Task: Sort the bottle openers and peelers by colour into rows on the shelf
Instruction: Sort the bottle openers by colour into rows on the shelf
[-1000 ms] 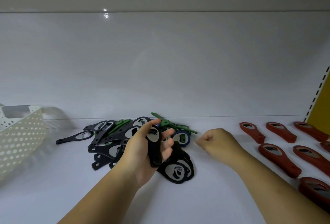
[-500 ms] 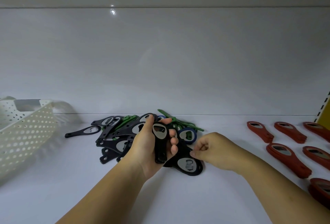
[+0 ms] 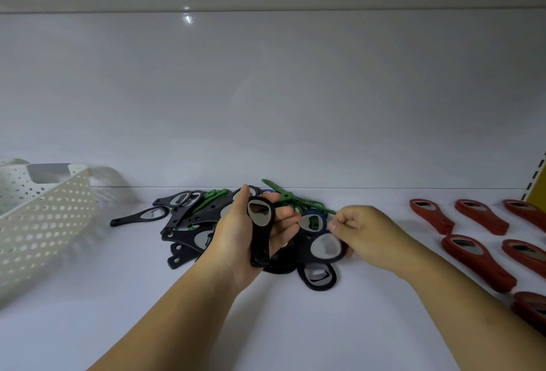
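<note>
The left hand point(image 3: 233, 240) grips a black opener point(image 3: 259, 217) by its handle, over the pile point(image 3: 189, 223) on the shelf point(image 3: 325, 326). The right hand point(image 3: 366, 237) pinches a second opener point(image 3: 326, 245), probably at its rim. They look light, stiff and smooth; the handle gives the safest hold.

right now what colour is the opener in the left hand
The opener is black; head view.

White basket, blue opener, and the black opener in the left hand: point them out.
white basket point(image 3: 44, 223), head view, perforated wall.
blue opener point(image 3: 311, 220), head view, ring head.
black opener point(image 3: 261, 237), head view, handle.
</note>
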